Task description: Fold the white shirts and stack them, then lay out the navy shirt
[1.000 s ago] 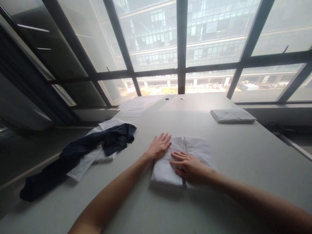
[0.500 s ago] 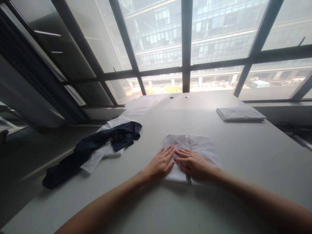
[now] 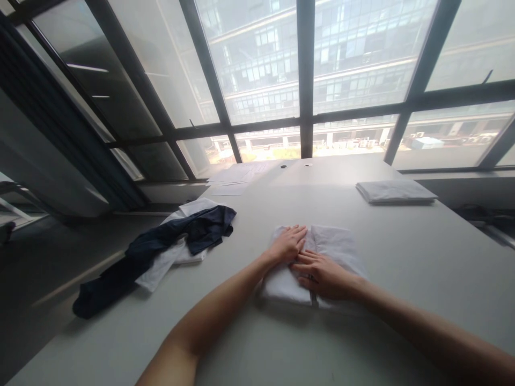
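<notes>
A white garment (image 3: 336,244), folded so its two sides meet at a middle seam, lies flat on the white table (image 3: 257,343). My left hand (image 3: 288,242) rests on its far left part, fingers stretched out toward the seam. Just nearer to me, my right hand (image 3: 324,274) lies flat across the seam with its fingers apart. The fingertips of the right hand are close to the left hand's wrist. Both hands press on the cloth and grip nothing. Parts of the garment are hidden under my hands.
Dark navy clothing (image 3: 161,244) lies in a heap over white cloth (image 3: 156,271) at the table's left edge. A folded white cloth stack (image 3: 396,192) sits at the right back. Paper sheets (image 3: 229,179) lie at the far left, before large windows (image 3: 261,64).
My left hand has slid away from me and to the right over the garment, toward its far edge. My right hand has stayed almost in place.
</notes>
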Demonstrator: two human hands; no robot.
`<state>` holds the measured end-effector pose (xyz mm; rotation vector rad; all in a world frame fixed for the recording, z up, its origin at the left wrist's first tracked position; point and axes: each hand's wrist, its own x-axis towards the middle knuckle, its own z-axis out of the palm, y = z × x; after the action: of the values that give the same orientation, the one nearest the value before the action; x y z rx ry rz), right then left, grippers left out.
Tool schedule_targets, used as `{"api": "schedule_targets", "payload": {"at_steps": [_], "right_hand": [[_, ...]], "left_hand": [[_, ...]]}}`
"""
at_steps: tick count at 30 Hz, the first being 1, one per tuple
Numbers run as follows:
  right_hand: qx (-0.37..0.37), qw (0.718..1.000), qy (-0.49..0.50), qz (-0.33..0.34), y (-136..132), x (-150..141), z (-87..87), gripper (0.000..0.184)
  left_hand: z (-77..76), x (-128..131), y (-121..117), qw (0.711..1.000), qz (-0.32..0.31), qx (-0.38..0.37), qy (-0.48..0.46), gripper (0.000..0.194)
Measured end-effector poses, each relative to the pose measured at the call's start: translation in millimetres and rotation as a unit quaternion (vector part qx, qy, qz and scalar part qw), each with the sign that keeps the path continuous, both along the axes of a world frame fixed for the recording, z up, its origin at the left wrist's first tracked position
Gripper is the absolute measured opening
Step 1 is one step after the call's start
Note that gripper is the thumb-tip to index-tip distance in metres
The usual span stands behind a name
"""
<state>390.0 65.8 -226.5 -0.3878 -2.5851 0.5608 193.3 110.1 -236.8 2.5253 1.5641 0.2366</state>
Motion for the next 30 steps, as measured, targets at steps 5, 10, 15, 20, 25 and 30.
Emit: {"api": "schedule_targets", "payload": {"at_steps": [5, 10, 15, 20, 25, 30], "right_hand": [[-0.087, 0.988, 0.1, -0.076, 11, 6, -2.3, 0.025], [-0.067, 0.986, 0.115, -0.105, 12, 9, 0.9, 0.023], [0.0, 0.998, 0.004, -0.062, 3, 5, -4.5, 0.019], [-0.008, 0.998, 0.013, -0.059, 1, 4, -8.1, 0.016], [-0.058, 0.977, 0.145, -0.146, 20, 15, 2.3, 0.02], [-0.084, 0.904, 0.188, -0.375, 66, 52, 7.9, 0.023]], "left_hand": [[-11.6, -2, 2, 0.999, 0.028, 0.033, -0.001, 0.052], [-5.0, -14, -4, 0.995, 0.068, 0.074, 0.008, 0.053], [-9.9, -19, 1, 0.996, 0.073, 0.019, 0.04, 0.059], [-3.7, -17, 2, 0.995, 0.091, 0.013, 0.038, 0.062], [7.2, -5, -23, 0.998, 0.028, 0.049, 0.02, 0.06], [-4.4, 20, -48, 1.0, -0.005, 0.027, 0.009, 0.076]]}}
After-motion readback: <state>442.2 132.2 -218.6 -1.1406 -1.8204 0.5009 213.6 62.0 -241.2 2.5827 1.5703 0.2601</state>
